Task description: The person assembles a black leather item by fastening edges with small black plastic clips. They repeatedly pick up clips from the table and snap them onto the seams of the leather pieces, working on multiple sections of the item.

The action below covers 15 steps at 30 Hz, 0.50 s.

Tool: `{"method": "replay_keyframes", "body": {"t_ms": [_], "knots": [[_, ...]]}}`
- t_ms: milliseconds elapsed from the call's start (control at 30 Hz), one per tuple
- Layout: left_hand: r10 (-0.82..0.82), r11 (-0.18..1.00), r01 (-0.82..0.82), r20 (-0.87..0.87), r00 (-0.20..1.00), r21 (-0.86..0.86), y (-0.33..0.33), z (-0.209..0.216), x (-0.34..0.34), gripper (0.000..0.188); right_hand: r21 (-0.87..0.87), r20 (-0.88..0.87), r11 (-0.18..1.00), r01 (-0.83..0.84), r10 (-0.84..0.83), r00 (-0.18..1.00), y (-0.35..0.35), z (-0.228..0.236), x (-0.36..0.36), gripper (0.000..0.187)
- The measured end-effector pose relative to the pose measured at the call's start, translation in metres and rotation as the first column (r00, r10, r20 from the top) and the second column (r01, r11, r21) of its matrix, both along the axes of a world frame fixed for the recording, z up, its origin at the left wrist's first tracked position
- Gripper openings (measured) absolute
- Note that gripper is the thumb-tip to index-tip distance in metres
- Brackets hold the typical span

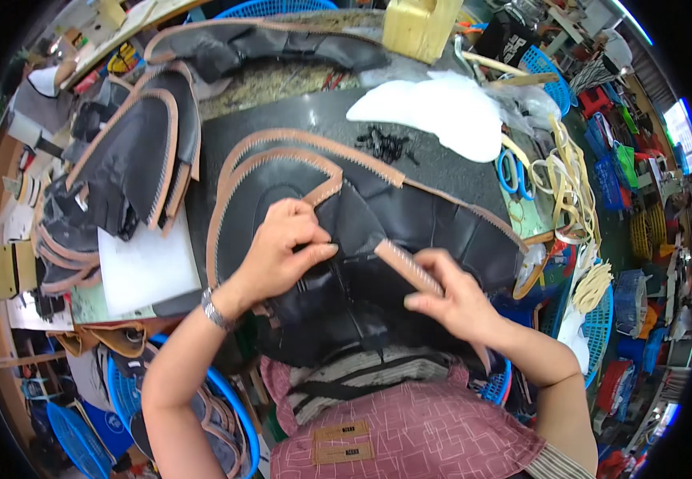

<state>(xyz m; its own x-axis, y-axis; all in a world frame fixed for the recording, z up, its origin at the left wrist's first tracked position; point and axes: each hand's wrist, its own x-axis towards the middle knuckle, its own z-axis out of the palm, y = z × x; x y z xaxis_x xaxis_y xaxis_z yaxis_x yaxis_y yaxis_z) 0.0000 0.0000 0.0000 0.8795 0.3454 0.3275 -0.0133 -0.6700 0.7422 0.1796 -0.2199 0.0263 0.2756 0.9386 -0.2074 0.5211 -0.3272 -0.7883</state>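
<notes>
Across the dark work surface (298,116) lie black leather-like panels (434,219) bordered with brown trim and pale zigzag stitching. My left hand (286,247), a metal watch on its wrist, rests on the near panel. Its thumb and fingers are pinched together on the black material. My right hand (459,302) is closed around a brown-trimmed edge (408,267) of the piece, turned up so that its stitching faces me. The black material sags over the table's front edge against my patterned pink apron (410,423). What lies under my fingers is hidden.
Small black parts (386,145) lie behind the panels, beside a white padded sheet (434,112). Blue-handled scissors (512,172) and pale strips (569,184) are at right. More trimmed panels (126,160) are stacked left, above a white foam sheet (146,271). A blue basket (250,435) stands below.
</notes>
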Motion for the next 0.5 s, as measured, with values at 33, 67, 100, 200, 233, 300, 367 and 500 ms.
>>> {"method": "replay_keyframes", "body": {"t_ms": [33,67,100,200,233,300,367,500], "knots": [[0.026,0.999,-0.027,0.028,0.999,0.025,0.003,0.001,-0.001,0.011,-0.02,-0.034,0.998,-0.053,0.053,0.998,0.007,0.015,-0.005,0.041],[0.115,0.993,-0.114,0.088,0.989,-0.012,0.002,0.002,-0.005,0.009,-0.092,0.015,0.989,-0.116,0.118,0.993,0.018,0.033,-0.005,0.037],[0.163,0.985,-0.155,0.115,0.98,-0.071,-0.017,0.003,-0.001,0.014,-0.208,0.026,0.955,-0.21,0.22,0.975,0.017,0.072,0.016,0.036],[0.561,0.823,-0.564,0.058,0.826,0.068,0.004,0.024,-0.019,0.044,-0.214,0.15,0.92,-0.327,0.362,0.92,0.07,0.072,0.064,0.04],[0.607,0.793,-0.602,-0.038,0.794,0.094,0.01,0.024,-0.023,0.05,-0.214,0.233,0.913,-0.347,0.392,0.89,0.076,0.059,0.084,0.041],[0.531,0.834,-0.551,-0.211,0.821,-0.045,0.024,0.008,-0.032,0.059,0.003,0.499,0.885,-0.466,0.402,0.768,0.072,0.014,0.115,0.05],[0.541,0.764,-0.601,-0.275,0.795,-0.235,0.029,-0.004,-0.036,0.068,-0.131,0.321,0.936,-0.327,0.352,0.879,0.075,0.008,0.106,0.07],[0.491,0.452,-0.477,-0.236,0.838,-0.754,0.034,0.035,-0.024,0.067,-0.267,0.247,0.937,-0.227,0.294,0.923,0.078,0.018,0.098,0.083]]}}
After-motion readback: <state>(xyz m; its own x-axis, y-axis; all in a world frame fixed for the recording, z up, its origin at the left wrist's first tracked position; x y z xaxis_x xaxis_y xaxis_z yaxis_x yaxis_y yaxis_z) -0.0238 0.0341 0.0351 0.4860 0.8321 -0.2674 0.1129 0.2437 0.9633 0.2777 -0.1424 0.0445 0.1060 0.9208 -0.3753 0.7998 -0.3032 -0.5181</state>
